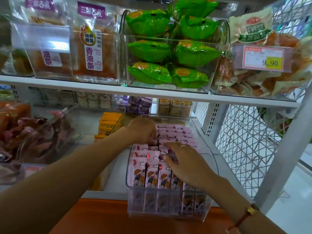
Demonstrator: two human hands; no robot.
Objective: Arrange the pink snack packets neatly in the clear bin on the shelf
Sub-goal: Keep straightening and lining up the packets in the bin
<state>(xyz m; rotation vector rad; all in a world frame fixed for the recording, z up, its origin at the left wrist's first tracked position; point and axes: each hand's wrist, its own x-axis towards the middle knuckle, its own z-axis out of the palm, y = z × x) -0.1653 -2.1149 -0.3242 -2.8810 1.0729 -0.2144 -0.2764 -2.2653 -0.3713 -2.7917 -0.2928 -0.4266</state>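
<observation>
Head view: pink snack packets (152, 173) stand in rows inside the clear bin (211, 159) on the lower white shelf (224, 159); the left hand (143, 129) pinches packets mid-bin, the right hand (184, 163) rests flat with straight fingers on the tops. Above, green packets (168, 53) fill another bin; a white lattice panel (241, 141) closes the right side

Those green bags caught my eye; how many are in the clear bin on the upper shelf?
7 green bags: bottom pair, middle pair, upper pair, one on top. More may hide behind.
</observation>
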